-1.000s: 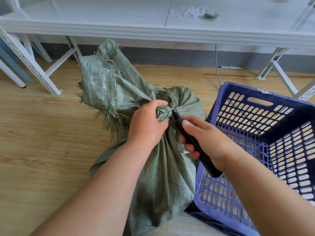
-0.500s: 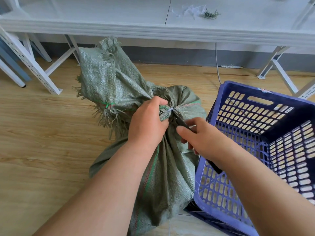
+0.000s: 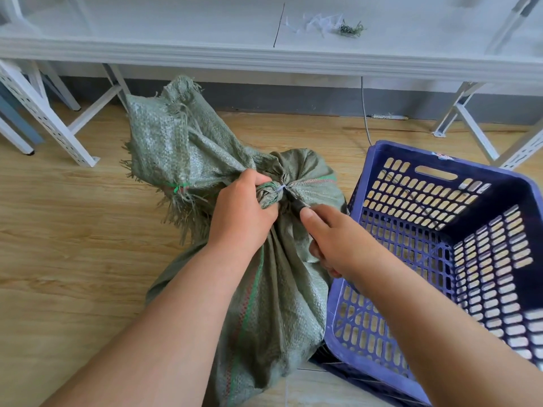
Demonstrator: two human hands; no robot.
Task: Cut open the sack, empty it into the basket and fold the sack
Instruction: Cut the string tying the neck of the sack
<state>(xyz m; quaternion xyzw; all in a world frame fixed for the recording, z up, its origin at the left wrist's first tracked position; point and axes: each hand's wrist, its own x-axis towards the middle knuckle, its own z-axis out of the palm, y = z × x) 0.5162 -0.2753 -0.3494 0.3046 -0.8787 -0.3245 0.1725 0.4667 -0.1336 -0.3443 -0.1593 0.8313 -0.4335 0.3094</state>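
A full green woven sack (image 3: 282, 289) stands on the wooden floor, its neck bunched and bound by a thin white tie (image 3: 280, 188). My left hand (image 3: 241, 212) is clenched around the bunched neck just left of the tie. My right hand (image 3: 338, 239) holds a black cutter (image 3: 298, 204); only its tip shows beyond my thumb, just below and to the right of the tie. The sack's loose frayed top (image 3: 164, 142) flops up and to the left. A blue perforated plastic basket (image 3: 440, 155) stands right against the sack, with nothing in it.
A long white table (image 3: 264, 57) runs across the back, with cut tie scraps (image 3: 338, 24) lying on it. Its white metal legs stand at the left (image 3: 44, 113) and right (image 3: 470, 118). A grey cable (image 3: 364, 113) hangs down behind the basket.
My right hand has slid up along the sack toward the tie, so the cutter's handle is now hidden under it. My left hand has kept its hold on the neck.
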